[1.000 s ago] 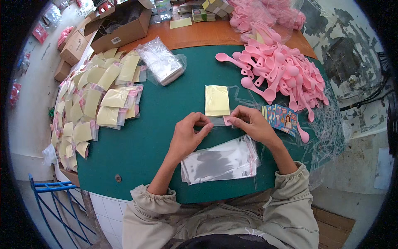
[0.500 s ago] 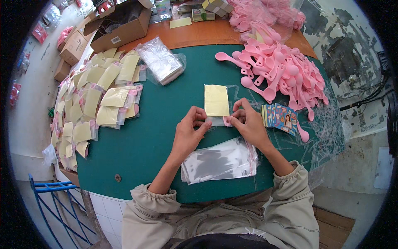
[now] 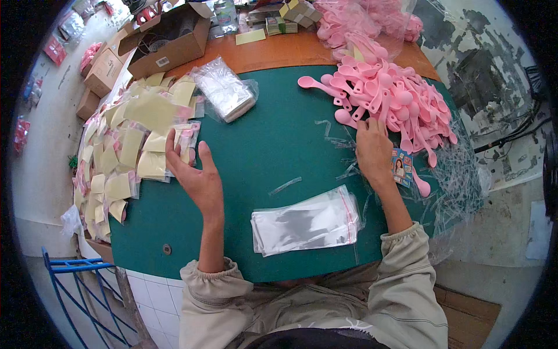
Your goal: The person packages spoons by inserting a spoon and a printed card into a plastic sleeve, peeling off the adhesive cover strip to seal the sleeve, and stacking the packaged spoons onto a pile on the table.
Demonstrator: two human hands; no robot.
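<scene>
My left hand is open, thumb and fingers apart, beside a heap of clear packets with yellow cards and pink pieces inside. Just beyond its fingertips, a yellow-carded packet looks blurred above the heap. My right hand reaches to the near edge of a pile of pink plastic spoons. Its fingers are closed on a spoon there, partly hidden by the hand. Under the right wrist lies a stack of small printed cards, mostly covered. In front of me is a stack of clear plastic bags.
A bundle of clear bags lies behind on the green tabletop. Plastic strips litter the right side. Farther back stand an open cardboard box and bagged spoons. A blue metal frame is at lower left.
The yellow-carded packet went from between both hands to the left heap, and my left hand let it go. My right hand moved up and right to the spoons.
</scene>
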